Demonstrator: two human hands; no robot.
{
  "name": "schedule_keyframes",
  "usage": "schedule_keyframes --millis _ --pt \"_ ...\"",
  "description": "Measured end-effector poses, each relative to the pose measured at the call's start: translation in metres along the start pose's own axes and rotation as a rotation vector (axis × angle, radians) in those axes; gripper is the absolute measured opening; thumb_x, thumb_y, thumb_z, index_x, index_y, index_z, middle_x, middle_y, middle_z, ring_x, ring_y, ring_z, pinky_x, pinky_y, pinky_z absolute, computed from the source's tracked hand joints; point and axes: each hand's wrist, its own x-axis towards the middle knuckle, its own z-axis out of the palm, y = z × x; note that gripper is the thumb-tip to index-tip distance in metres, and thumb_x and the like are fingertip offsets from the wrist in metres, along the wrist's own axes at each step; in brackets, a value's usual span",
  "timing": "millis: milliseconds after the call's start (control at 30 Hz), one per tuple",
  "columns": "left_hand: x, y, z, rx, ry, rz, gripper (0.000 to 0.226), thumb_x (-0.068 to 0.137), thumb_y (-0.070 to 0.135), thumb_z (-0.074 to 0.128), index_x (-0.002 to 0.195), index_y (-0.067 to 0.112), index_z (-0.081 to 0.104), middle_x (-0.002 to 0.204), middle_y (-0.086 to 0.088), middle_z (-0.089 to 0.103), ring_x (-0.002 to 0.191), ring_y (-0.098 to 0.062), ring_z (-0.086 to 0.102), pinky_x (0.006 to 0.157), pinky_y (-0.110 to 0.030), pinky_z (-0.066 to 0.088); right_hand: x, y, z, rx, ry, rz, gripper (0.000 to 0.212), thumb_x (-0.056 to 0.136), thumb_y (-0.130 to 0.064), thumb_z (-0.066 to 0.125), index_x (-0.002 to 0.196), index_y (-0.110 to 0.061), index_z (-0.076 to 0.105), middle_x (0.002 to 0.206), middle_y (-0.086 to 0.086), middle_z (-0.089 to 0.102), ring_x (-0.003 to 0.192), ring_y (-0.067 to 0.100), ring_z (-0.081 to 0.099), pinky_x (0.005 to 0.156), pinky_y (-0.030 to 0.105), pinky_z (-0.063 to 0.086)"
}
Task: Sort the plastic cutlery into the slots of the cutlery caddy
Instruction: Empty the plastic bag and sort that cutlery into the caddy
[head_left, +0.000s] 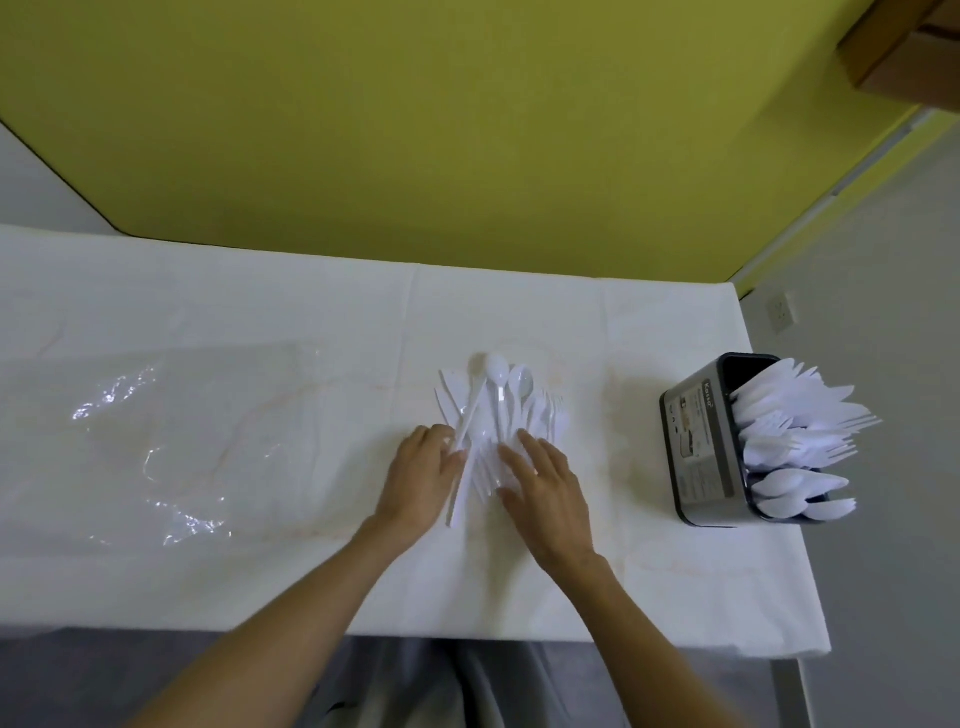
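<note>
Pressing down with fingers spread, the right hand (543, 486) covers the near end of the cutlery pile (501, 410) mid-surface (260, 322). Just beside it, the left hand (422, 470) pinches one long white utensil (469, 418). The part-filled caddy (693, 447) stands at the right edge.

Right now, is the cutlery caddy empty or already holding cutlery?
Partly filled. White plastic forks, spoons and knives stick out of the caddy near the table's right edge. How full each slot is, I cannot tell.
</note>
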Motion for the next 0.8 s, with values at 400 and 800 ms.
schedule_keyframes --millis 400,800 --pt "-0.011 0.008 0.009 -0.325 0.174 -0.414 0.018 0.085 0.019 0.069 0.101 0.013 0.063 0.082 0.000 0.070 0.079 -0.017 0.067 0.074 -0.023 0.047 -0.011 0.033 0.000 -0.045 0.115 0.001 0.059 0.081 -0.033 0.073 0.134 -0.013 0.053 0.141 0.011 0.053 0.127 0.034 0.051 0.101 0.042 0.046" --pt "-0.018 -0.001 0.004 -0.309 0.081 -0.541 0.021 0.079 0.027 0.076 0.089 0.017 0.060 0.079 0.000 0.069 0.079 -0.019 0.067 0.070 -0.029 0.053 0.019 0.001 0.000 -0.052 0.218 -0.052 0.030 0.076 -0.024 0.078 0.101 -0.011 0.066 0.097 0.008 0.064 0.079 0.029 0.059 0.062 0.036 0.050"
